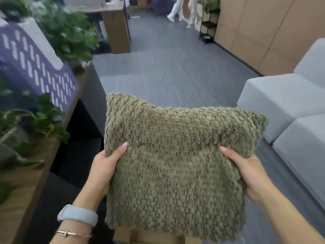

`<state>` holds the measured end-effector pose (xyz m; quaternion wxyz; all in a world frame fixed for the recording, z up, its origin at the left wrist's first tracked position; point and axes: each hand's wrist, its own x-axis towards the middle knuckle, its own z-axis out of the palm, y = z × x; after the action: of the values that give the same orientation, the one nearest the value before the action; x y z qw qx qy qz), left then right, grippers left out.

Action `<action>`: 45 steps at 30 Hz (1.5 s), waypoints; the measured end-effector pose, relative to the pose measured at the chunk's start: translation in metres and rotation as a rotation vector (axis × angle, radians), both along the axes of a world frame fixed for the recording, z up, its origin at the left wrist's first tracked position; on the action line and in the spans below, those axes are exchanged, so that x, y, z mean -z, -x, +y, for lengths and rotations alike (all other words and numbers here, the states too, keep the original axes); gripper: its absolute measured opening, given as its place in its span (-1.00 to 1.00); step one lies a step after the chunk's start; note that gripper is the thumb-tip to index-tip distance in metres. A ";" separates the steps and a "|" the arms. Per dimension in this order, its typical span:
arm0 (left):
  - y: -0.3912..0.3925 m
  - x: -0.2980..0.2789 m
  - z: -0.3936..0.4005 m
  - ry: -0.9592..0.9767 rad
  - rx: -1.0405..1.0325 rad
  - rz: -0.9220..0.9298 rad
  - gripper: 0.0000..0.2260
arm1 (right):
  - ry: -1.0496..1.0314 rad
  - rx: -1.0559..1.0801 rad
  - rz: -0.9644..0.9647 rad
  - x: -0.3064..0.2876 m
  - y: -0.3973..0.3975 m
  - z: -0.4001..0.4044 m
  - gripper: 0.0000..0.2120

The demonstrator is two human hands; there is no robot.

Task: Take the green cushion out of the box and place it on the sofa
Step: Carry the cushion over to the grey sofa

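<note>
Head view. Item: cushion (175,164), green, knobbly weave, held up in the air, near centre. Left hand (103,166) and right hand (249,171) grip its side edges, thumbs on top, fingers hidden beneath. Box (149,237): cardboard showing below the cushion, near edge. Sofa (284,103): grey, right. Status: removal done; placing on sofa remains.

Both hands grip a knobbly green cushion (177,166) by its sides, left hand (103,171) and right hand (251,175). Grey sofa (288,110) stands right; box (126,237) edge shows below.
</note>
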<state>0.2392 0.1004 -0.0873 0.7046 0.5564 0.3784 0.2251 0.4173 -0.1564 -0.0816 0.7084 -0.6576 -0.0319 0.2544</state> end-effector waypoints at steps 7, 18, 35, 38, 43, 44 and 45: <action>-0.023 -0.129 -0.033 -0.034 0.052 -0.097 -0.67 | 0.024 0.111 -0.076 -0.128 0.004 -0.044 -0.31; -0.066 -0.169 -0.124 -0.004 0.235 -0.124 -0.86 | 0.017 0.464 -0.144 -0.158 0.028 -0.141 -0.53; -0.282 -0.163 -0.335 0.091 0.443 -0.111 -0.84 | 0.079 0.766 -0.151 -0.153 -0.113 -0.364 -0.44; -0.317 -0.169 -0.366 0.109 0.459 -0.113 -0.86 | 0.076 0.771 -0.156 -0.159 -0.144 -0.396 -0.47; -0.371 -0.170 -0.393 0.117 0.485 -0.090 -0.83 | 0.060 0.766 -0.142 -0.158 -0.193 -0.426 -0.46; -0.384 -0.168 -0.396 0.120 0.488 -0.085 -0.82 | 0.054 0.758 -0.133 -0.155 -0.205 -0.429 -0.46; -0.395 -0.166 -0.397 0.124 0.486 -0.082 -0.81 | 0.048 0.752 -0.124 -0.153 -0.215 -0.430 -0.47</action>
<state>0.6343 -0.2968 0.0786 0.7855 0.5774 0.2176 0.0477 0.6324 -0.5869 0.0718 0.7334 -0.6540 0.1746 -0.0630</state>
